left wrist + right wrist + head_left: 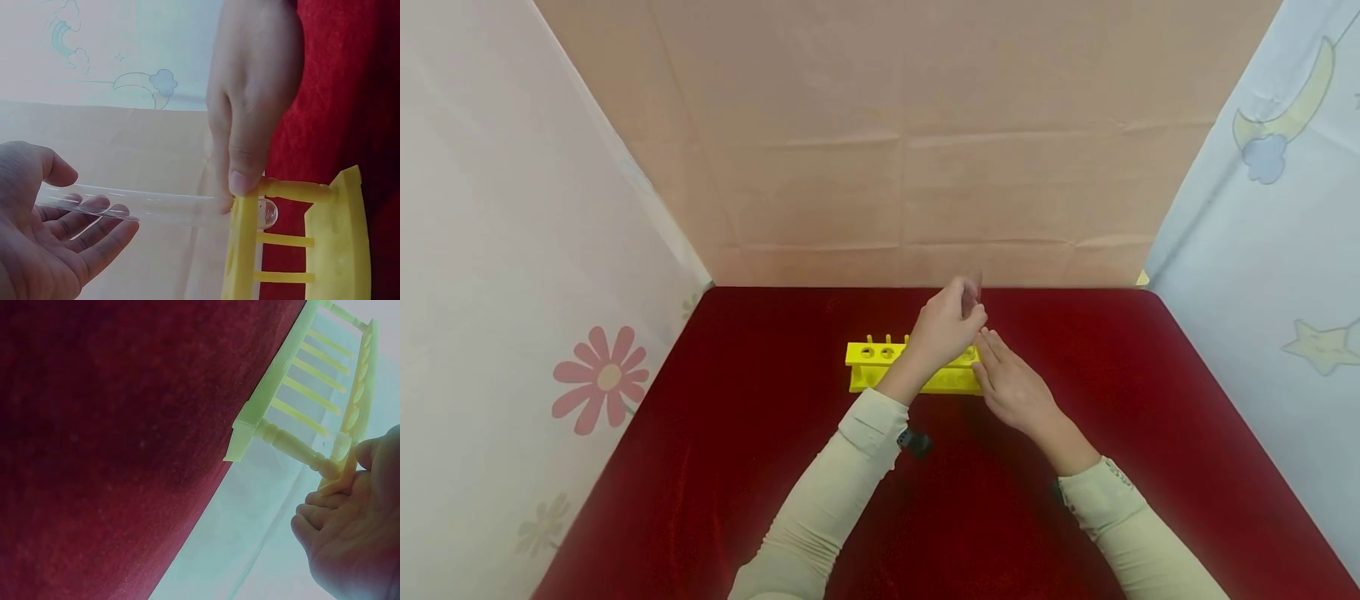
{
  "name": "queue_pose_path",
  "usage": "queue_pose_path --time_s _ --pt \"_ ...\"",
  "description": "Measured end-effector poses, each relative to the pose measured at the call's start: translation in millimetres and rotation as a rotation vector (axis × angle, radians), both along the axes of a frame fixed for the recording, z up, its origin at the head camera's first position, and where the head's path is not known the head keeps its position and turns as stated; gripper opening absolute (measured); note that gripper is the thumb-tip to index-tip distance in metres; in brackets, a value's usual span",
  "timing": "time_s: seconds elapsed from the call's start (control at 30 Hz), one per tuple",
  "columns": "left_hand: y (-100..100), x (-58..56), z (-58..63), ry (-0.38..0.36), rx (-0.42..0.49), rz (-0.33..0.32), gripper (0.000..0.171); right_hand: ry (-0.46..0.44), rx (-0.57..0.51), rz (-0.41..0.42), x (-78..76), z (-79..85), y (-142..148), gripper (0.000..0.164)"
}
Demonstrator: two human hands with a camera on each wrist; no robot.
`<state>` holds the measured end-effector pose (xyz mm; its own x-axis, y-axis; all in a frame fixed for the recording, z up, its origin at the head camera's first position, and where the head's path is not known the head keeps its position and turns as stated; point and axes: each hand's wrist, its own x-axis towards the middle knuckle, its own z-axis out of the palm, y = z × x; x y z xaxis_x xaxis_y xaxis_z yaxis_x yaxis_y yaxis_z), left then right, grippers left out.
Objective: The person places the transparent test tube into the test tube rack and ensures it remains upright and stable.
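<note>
A yellow test tube rack (pixel 857 360), with a row of holes in its top plate, stands on the red cloth. My left hand (pixel 951 323) is above the rack's right part, thumb and fingers curled round the upper end of a clear test tube (pixel 169 205). The tube passes through a hole in the top plate, and its rounded bottom (pixel 269 214) shows just below the plate. At the rack's right end, my right hand (pixel 1017 392) pinches the top plate between thumb and fingers, as the right wrist view shows.
A dark red cloth (pixel 737 467) covers the table. Behind it hangs a tan sheet (pixel 820 192). White sheets with flower prints (pixel 608 377) on the left and moon and star prints (pixel 1322 346) on the right close off the sides. The rack has upright pegs (pixel 869 338) along its back.
</note>
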<state>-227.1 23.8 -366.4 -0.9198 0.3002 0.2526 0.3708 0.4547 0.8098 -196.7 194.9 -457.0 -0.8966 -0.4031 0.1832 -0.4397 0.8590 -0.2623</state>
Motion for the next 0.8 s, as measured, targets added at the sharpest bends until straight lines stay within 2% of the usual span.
queue_pose_path --time_s 0.4,0.8 --pt "3.5 1.2 -5.9 -0.01 -0.015 -0.018 0.023 -0.054 -0.029 -0.023 -0.4 2.6 0.8 0.068" --pt "6.0 2.2 -14.8 -0.036 -0.065 -0.02 0.022 -0.067 -0.031 -0.038 0.9 0.8 1.1 0.065"
